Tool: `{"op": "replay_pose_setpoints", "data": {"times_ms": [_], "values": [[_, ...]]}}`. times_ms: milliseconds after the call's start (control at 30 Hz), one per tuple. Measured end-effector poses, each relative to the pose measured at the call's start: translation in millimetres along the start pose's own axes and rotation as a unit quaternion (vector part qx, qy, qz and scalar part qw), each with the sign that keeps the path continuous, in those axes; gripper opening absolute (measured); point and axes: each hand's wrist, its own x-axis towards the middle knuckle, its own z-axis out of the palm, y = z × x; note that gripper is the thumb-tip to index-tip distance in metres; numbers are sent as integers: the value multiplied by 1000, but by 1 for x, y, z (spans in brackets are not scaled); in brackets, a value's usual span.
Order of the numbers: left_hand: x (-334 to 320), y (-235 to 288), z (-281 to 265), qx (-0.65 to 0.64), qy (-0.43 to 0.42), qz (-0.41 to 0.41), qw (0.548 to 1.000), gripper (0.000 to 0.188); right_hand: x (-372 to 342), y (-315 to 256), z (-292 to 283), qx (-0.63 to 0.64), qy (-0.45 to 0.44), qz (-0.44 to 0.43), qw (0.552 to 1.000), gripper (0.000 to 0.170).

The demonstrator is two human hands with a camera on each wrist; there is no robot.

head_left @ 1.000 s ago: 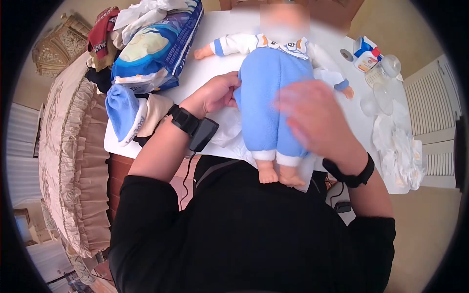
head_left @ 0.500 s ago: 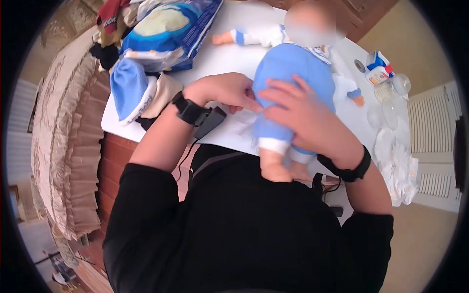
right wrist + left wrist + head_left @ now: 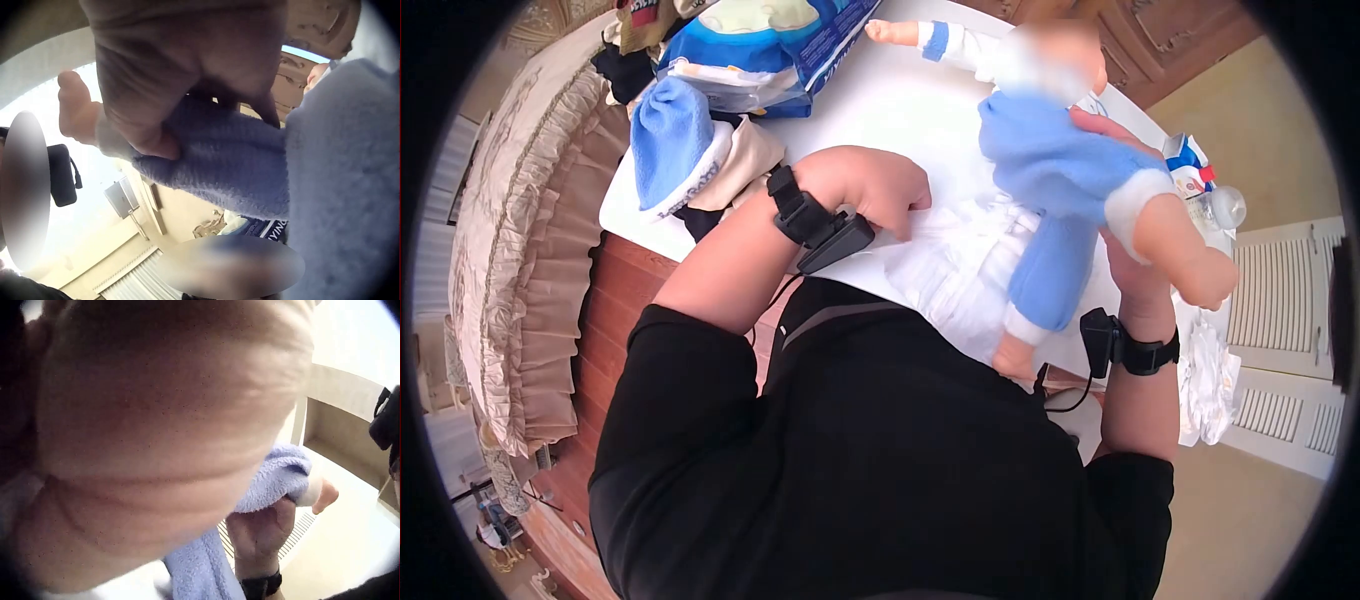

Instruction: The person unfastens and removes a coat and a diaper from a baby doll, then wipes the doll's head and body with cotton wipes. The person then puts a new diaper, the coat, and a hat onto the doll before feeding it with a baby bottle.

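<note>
A doll (image 3: 1065, 165) in a white top and blue fleece trousers lies on its back on the white table (image 3: 870, 120). My right hand (image 3: 1138, 272) grips one trouser leg and holds it raised and bent out to the right. Thumb and fingers wrap the blue fleece (image 3: 212, 156) in the right wrist view. The other leg (image 3: 1055, 275) hangs down toward the table's front edge. Crumpled white sheeting (image 3: 960, 260) spreads under and left of the doll. My left hand (image 3: 865, 185) bends down at the sheeting's left edge; I cannot tell whether its hidden fingertips hold any.
A blue diaper pack (image 3: 750, 60) stands at the back left, with a blue knit hat (image 3: 672, 145) and a beige cloth (image 3: 745, 165) before it. Bottles (image 3: 1222, 208) and crumpled white papers (image 3: 1208, 385) lie along the right edge. A ruffled bed (image 3: 530, 260) is to the left.
My right hand has gone from the trousers' front to gripping one leg, which it has lifted and swung right. More sheeting shows. The left hand has moved off the doll's side.
</note>
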Motion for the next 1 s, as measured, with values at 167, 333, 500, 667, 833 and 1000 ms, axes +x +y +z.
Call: {"op": "replay_pose_setpoints", "data": {"times_ms": [167,333,500,667,833,1000], "values": [[31,9,-3,-31,182,2,983,30,0,-3,4,-10,27,-98,995,44],[83,18,14,-182,227,67,954,33,3,-16,6,-79,7,-73,994,38],[135,-16,34,-22,430,258,865,33,-3,-24,15,-58,-8,-165,985,23],[133,-22,28,-107,316,137,933,28,-3,-29,10,-89,-33,-169,981,24],[76,3,-11,-180,140,-83,970,21,-2,-30,-9,-87,-50,-171,980,52],[60,-19,-22,-192,123,-93,969,20,-1,-41,-10,-70,-26,-109,991,52]]}}
